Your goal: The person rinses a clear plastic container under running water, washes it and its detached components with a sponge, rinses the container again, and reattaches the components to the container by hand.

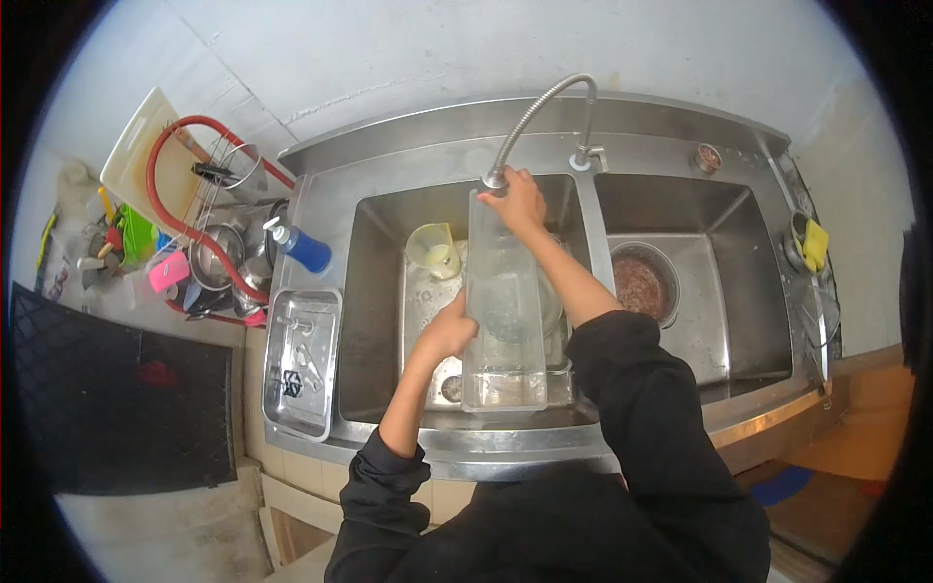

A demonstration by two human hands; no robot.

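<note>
A long clear plastic container (505,360) is held lengthwise over the left sink basin (374,291), its far end under the faucet head. My left hand (449,332) is closed around the container's left side. At the far end, my right hand (520,202) has its fingers closed at the faucet head (495,180), which hangs from a flexible metal neck. Left of the container, a clear measuring jug (432,251) sits in the basin. Through the container's wall, a round clear dish shows dimly.
In the right basin stands a round pot (644,282) with reddish contents. A metal tray (303,364) of small utensils and a blue pump bottle (303,249) are on the left ledge. Beyond them, a red hose (155,175) loops over a dish rack. A yellow sponge (814,245) lies far right.
</note>
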